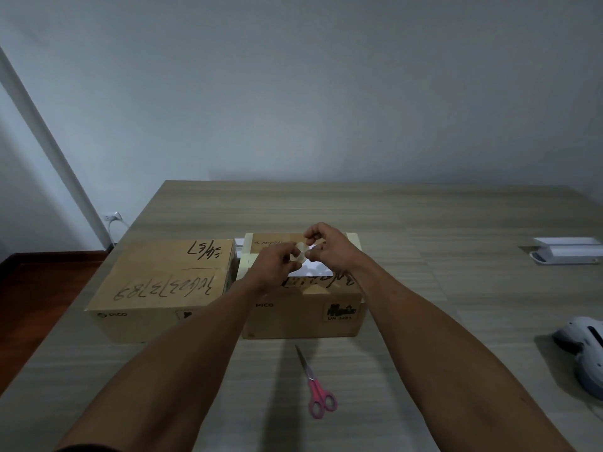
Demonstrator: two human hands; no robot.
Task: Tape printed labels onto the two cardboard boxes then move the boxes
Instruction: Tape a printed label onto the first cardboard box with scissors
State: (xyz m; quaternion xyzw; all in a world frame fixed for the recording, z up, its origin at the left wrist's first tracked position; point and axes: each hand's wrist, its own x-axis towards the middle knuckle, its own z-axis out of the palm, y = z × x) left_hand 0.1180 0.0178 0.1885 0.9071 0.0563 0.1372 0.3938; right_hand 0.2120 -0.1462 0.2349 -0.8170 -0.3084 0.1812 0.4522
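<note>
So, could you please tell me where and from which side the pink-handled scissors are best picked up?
Take the scissors by the pink handle loops, coming from the near edge of the table. They lie flat and closed, loops toward the person and blades pointing away to the boxes, so the fingers should meet the handles first and stay off the tip.

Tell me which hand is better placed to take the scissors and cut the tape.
Probably the right hand. The scissors lie on the table in front of the right box, nearer the right arm. The left hand holds the tape roll, so it can keep it steady.
</note>
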